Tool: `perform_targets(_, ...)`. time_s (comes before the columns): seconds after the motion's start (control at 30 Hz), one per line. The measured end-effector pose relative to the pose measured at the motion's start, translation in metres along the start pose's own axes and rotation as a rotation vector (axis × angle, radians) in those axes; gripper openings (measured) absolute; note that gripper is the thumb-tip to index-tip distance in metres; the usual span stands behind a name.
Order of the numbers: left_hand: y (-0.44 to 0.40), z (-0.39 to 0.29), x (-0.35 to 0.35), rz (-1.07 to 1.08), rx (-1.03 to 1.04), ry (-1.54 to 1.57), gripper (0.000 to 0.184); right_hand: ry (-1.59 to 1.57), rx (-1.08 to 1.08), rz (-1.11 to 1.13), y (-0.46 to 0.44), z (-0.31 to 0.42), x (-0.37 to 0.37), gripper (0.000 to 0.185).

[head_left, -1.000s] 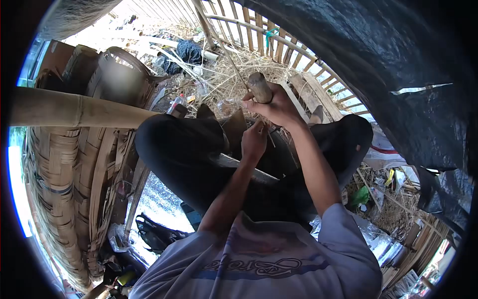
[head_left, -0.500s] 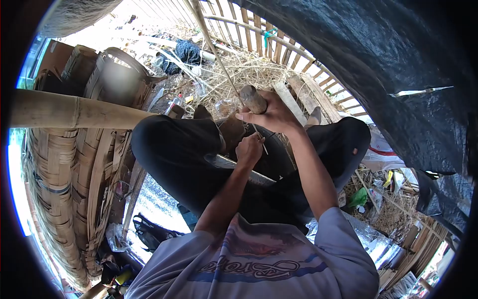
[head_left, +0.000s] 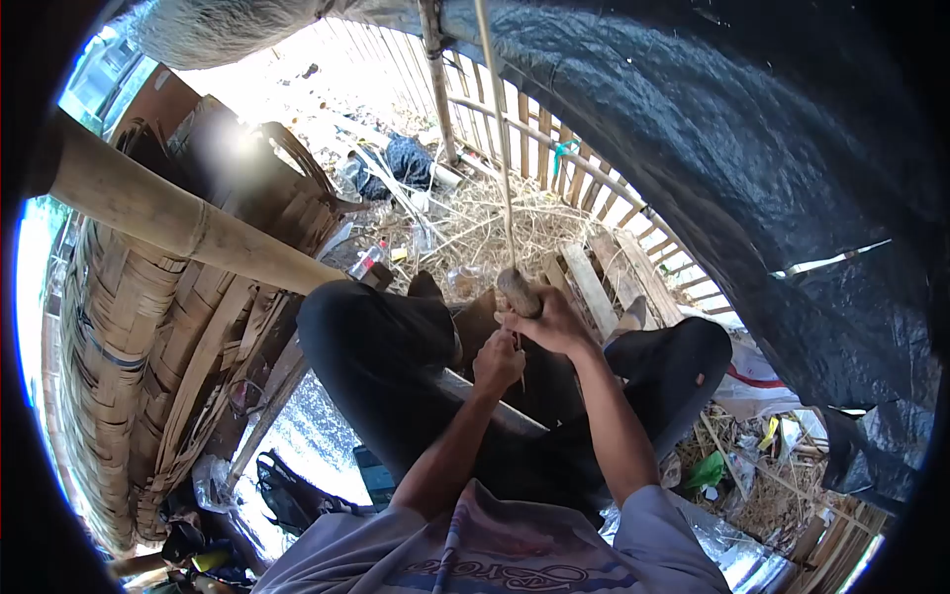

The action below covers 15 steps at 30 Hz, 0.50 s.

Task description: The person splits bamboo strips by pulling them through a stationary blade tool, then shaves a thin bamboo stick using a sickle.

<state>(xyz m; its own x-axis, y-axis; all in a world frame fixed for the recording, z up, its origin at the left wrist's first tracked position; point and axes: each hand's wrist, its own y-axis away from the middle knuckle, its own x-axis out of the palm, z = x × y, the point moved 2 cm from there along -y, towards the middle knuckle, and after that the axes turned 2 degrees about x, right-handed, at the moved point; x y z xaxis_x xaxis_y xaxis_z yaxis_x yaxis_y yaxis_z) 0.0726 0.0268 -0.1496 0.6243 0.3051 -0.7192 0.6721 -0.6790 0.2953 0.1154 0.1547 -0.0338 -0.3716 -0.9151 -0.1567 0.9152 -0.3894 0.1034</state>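
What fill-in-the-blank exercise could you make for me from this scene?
1. The ____ hand grips a rounded wooden piece.
2. A thick bamboo pole reaches toward the ____ knee.
3. The large plastic sheet on the right is coloured ____.
4. The slatted fence stands in ____ of both knees.

Missing words: right; left; black; front.

One close view from head height, forward and downward.

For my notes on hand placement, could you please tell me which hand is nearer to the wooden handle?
Right: the right hand is wrapped around the wooden handle, while the left hand is just behind it, closer to the person's body.
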Motion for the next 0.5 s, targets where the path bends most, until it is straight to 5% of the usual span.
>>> perform_targets(0.17,-0.009,-0.022,-0.071,-0.191,0.151,0.458,0.047,-0.052,0.046,-0.001,0.002,-0.024,0.015,0.026)
perform_targets(0.3,0.017,-0.058,-0.133,-0.092,0.336,0.148,0.053,-0.315,0.223,-0.083,0.000,-0.021,0.012,0.018)
perform_targets(0.43,0.020,-0.091,-0.197,-0.093,0.345,0.420,0.056,0.349,0.134,-0.042,-0.003,-0.039,0.018,0.023)
perform_targets(0.5,0.014,-0.114,-0.231,-0.186,0.371,0.469,0.058,0.276,0.105,-0.043,0.000,-0.036,0.027,0.032)
